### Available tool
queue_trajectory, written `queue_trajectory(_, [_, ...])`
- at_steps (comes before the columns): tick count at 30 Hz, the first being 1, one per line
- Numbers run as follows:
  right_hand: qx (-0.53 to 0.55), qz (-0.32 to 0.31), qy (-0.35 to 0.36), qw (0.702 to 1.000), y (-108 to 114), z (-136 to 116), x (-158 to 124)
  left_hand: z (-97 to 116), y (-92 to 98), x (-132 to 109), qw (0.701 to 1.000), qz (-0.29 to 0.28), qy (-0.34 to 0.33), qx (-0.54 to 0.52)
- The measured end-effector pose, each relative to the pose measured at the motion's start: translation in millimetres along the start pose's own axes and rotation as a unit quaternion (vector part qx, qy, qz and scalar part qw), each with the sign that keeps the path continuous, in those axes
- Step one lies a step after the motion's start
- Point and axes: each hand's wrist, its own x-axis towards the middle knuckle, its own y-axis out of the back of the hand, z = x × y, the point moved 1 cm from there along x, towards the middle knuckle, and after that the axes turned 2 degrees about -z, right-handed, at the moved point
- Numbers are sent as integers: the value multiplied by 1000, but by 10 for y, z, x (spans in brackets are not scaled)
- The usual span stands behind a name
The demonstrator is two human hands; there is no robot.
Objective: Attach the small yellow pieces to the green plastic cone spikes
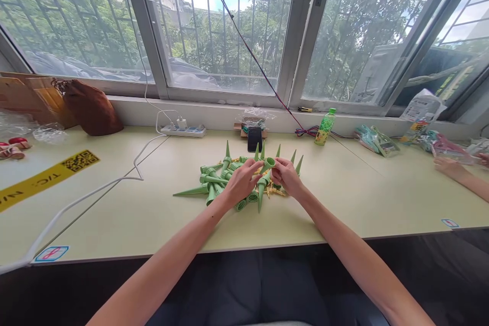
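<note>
Left hand and right hand pinch a green piece — hollow, round-mouthed

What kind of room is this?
Maybe a small workshop: there's a long table by barred windows, a pile of green plastic spikes, and another person's hand further along.

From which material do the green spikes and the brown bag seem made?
Green spikes: probably moulded plastic, semi-matt; their uniform colour and ribbed collars suggest it. Brown bag: perhaps cloth or suede, dull; its soft, slumped shape hints this.
</note>
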Motion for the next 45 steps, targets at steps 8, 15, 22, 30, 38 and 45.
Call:
queue_trajectory(8, [-9, 12, 47, 999, -55, 16, -2, -4, -8, 46, 992, 29, 103, -59])
queue_trajectory(15, [-42, 69, 103, 991, 13, 40, 31, -4, 27, 86, 964, 45, 174, -195])
queue_trajectory(22, [-154, 37, 109, 981, -50, 27, -15, 7, 6, 111, 930, -22, 202, -307])
queue_trajectory(30, [-175, 24, 106, 979, -43, 37, -15, -24, -1, 87, 917, -32, 200, -343])
queue_trajectory(38, [-186, 17, 89, 978, -23, 43, -20, 10, 54, 79, 922, -41, 185, -339])
queue_trajectory(45, [-202, 15, 69, 977, -27, 22, -37, 35, 72, 82, 942, -24, 146, -301])
